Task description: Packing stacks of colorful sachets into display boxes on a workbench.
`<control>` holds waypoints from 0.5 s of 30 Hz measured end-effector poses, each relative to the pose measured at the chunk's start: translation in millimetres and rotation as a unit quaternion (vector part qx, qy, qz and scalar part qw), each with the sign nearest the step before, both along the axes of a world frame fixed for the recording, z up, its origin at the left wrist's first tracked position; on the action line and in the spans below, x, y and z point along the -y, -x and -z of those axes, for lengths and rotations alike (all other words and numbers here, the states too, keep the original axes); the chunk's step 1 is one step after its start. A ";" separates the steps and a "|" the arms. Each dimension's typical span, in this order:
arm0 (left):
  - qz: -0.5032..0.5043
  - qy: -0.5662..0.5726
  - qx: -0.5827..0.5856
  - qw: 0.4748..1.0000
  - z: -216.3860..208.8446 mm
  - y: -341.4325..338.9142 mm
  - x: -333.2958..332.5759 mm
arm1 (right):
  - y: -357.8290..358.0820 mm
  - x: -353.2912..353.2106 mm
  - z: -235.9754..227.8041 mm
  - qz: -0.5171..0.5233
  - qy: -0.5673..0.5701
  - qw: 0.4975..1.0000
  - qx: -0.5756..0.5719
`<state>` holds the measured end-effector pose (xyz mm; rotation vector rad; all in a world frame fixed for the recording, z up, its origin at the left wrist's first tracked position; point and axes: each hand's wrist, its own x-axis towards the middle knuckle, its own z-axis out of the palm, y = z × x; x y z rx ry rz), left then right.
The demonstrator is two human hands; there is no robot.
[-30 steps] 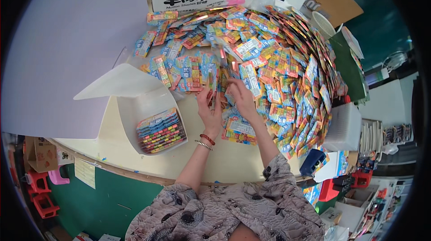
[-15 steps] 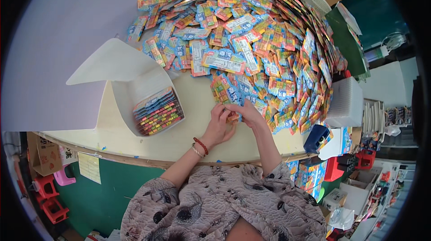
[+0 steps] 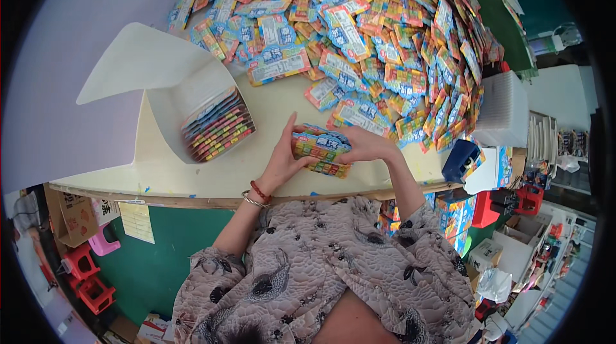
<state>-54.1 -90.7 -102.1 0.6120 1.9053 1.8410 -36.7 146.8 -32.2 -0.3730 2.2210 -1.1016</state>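
Note:
Between my two hands, near the table's front edge, is a small stack of colourful candy packets (image 3: 321,146) with blue scalloped tops. My left hand (image 3: 282,159) grips its left side, thumb along the lower front and fingers up behind. My right hand (image 3: 366,144) closes on its right end. To the left stands an open white box (image 3: 246,103), its flap raised, with a row of similar packets (image 3: 221,127) inside. Beyond my hands spreads a large heap of loose packets (image 3: 346,30), some face up and others showing their pale backs.
At the right edge of the table (image 3: 269,97) are a dark blue tape dispenser (image 3: 461,159) and a stack of clear plastic trays (image 3: 502,110). Red stools (image 3: 96,293) and a pink stool (image 3: 102,241) stand on the green floor at lower left. Cartons (image 3: 457,216) sit below right.
My hands have moved slightly left and down and now hold a neat stack of packets upright. Packets at the heap's near edge have shifted. The whole view has tilted downward.

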 end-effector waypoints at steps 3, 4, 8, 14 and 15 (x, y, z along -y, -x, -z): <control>0.046 0.082 0.040 0.995 -6.8 -7.5 9.4 | -10.7 -7.0 22.5 0.011 0.021 0.997 -0.068; 0.021 0.078 -0.007 0.997 -1.4 -11.3 11.5 | -14.8 -9.9 27.9 0.016 0.022 0.998 -0.064; -0.027 0.025 -0.002 0.999 10.4 -18.5 16.0 | -22.2 2.2 22.7 0.075 0.016 0.996 -0.053; 0.008 0.017 0.007 1.000 8.6 -21.0 17.9 | -30.6 -3.8 30.8 0.246 0.083 0.965 -0.030; 0.009 0.018 0.008 1.000 9.2 -20.9 20.1 | -29.7 -6.1 31.8 0.270 0.091 0.958 -0.019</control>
